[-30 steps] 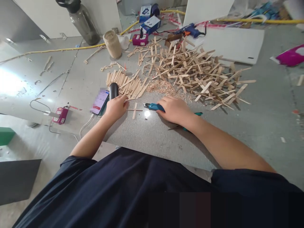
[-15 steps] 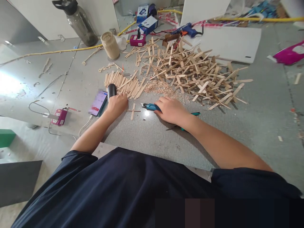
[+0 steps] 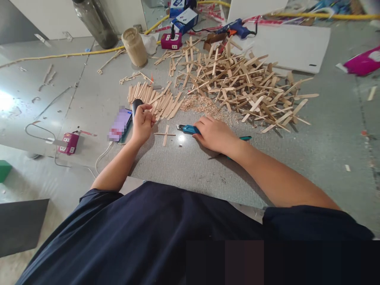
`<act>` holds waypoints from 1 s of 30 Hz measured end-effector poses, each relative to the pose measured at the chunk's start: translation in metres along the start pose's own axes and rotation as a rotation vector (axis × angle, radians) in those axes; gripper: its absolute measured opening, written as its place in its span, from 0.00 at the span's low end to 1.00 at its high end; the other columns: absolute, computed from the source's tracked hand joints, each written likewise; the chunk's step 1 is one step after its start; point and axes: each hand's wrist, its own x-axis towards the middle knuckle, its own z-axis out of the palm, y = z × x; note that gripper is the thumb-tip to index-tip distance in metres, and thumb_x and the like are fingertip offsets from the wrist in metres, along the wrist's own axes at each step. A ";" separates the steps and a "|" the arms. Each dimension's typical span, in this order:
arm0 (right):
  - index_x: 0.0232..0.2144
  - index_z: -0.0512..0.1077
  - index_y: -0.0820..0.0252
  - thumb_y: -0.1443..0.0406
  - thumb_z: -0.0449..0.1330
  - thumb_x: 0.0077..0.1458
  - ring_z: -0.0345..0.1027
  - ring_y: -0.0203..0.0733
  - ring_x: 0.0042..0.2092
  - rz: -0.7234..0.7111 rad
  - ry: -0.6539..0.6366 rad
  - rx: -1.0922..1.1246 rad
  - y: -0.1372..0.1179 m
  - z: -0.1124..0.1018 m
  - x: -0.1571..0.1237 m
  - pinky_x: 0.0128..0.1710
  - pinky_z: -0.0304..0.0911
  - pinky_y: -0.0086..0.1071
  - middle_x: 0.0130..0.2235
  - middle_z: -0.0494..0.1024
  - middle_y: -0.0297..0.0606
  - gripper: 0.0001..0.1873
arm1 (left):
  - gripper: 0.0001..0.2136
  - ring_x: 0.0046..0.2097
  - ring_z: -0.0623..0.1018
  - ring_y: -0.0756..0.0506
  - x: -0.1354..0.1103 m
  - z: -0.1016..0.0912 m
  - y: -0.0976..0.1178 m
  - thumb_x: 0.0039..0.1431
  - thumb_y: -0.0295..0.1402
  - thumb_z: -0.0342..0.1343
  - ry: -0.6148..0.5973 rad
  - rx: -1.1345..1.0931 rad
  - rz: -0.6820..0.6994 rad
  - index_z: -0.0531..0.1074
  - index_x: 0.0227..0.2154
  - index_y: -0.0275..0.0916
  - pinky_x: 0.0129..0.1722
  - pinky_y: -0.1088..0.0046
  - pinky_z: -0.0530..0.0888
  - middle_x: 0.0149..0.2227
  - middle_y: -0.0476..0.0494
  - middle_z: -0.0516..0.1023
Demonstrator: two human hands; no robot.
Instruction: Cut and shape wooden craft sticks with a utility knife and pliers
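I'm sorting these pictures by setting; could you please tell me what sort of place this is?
Probably a small craft workspace: a pile of crossed wooden sticks, what looks like a glue gun and a utility knife in the right hand.

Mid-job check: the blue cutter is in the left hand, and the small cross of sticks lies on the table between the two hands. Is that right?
Not quite: the blue cutter is in the right hand, not the left hand, as the head view shows. The small cross of sticks does lie on the table between the two hands.
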 end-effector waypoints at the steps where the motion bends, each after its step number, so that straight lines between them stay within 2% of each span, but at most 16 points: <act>1: 0.60 0.80 0.68 0.60 0.57 0.79 0.73 0.65 0.61 0.003 0.001 0.002 0.000 0.000 0.000 0.56 0.71 0.50 0.59 0.80 0.60 0.20 | 0.09 0.25 0.66 0.51 0.001 0.000 -0.002 0.71 0.35 0.61 0.001 -0.022 -0.007 0.68 0.49 0.48 0.29 0.70 0.66 0.29 0.53 0.72; 3: 0.59 0.80 0.68 0.60 0.57 0.78 0.73 0.65 0.61 0.009 0.005 0.006 0.001 0.001 0.000 0.57 0.71 0.50 0.59 0.80 0.60 0.20 | 0.13 0.28 0.71 0.52 0.002 0.001 -0.005 0.68 0.34 0.64 -0.008 -0.058 -0.029 0.70 0.52 0.47 0.32 0.70 0.70 0.35 0.49 0.78; 6: 0.59 0.80 0.68 0.60 0.56 0.78 0.73 0.65 0.62 0.010 0.014 0.019 0.001 0.003 0.000 0.58 0.70 0.50 0.58 0.80 0.60 0.20 | 0.17 0.34 0.80 0.51 0.001 0.000 -0.005 0.65 0.27 0.63 -0.040 -0.109 -0.037 0.73 0.54 0.45 0.36 0.71 0.77 0.40 0.46 0.83; 11: 0.59 0.79 0.66 0.58 0.56 0.78 0.74 0.65 0.61 0.013 0.039 0.049 0.003 0.008 -0.001 0.59 0.70 0.49 0.59 0.80 0.60 0.21 | 0.06 0.37 0.86 0.50 -0.009 0.001 0.002 0.69 0.25 0.61 -0.020 -0.061 0.023 0.76 0.45 0.42 0.41 0.70 0.85 0.40 0.44 0.87; 17: 0.57 0.80 0.67 0.58 0.53 0.76 0.75 0.67 0.60 0.040 0.085 0.061 0.005 0.012 -0.004 0.58 0.70 0.52 0.58 0.81 0.62 0.22 | 0.04 0.43 0.91 0.46 -0.024 0.005 0.005 0.69 0.27 0.64 0.066 0.029 0.305 0.80 0.42 0.42 0.44 0.69 0.87 0.41 0.43 0.91; 21: 0.58 0.81 0.68 0.58 0.55 0.75 0.76 0.69 0.61 0.068 0.161 0.097 0.007 0.014 -0.005 0.59 0.72 0.54 0.59 0.81 0.63 0.23 | 0.03 0.50 0.92 0.45 -0.027 -0.001 0.004 0.72 0.28 0.63 0.061 0.169 0.495 0.80 0.42 0.43 0.52 0.66 0.87 0.45 0.42 0.92; 24: 0.60 0.81 0.66 0.59 0.57 0.74 0.76 0.70 0.60 0.106 0.230 0.111 0.011 0.018 -0.006 0.59 0.74 0.56 0.60 0.81 0.63 0.23 | 0.04 0.51 0.91 0.45 -0.025 -0.005 0.002 0.75 0.29 0.63 0.060 0.234 0.658 0.79 0.41 0.43 0.55 0.66 0.86 0.46 0.43 0.91; 27: 0.59 0.81 0.65 0.58 0.59 0.72 0.78 0.69 0.57 0.139 0.362 0.110 0.019 0.030 -0.005 0.56 0.76 0.56 0.58 0.82 0.62 0.22 | 0.04 0.50 0.91 0.46 -0.022 -0.006 0.005 0.78 0.32 0.61 0.090 0.367 0.815 0.77 0.42 0.44 0.54 0.67 0.86 0.47 0.46 0.90; 30: 0.53 0.82 0.62 0.56 0.61 0.68 0.80 0.66 0.52 0.167 0.559 0.108 0.032 0.048 -0.001 0.50 0.77 0.55 0.52 0.83 0.58 0.20 | 0.03 0.47 0.90 0.48 -0.030 -0.005 0.016 0.80 0.29 0.58 0.112 0.538 1.049 0.75 0.46 0.43 0.48 0.70 0.86 0.46 0.47 0.89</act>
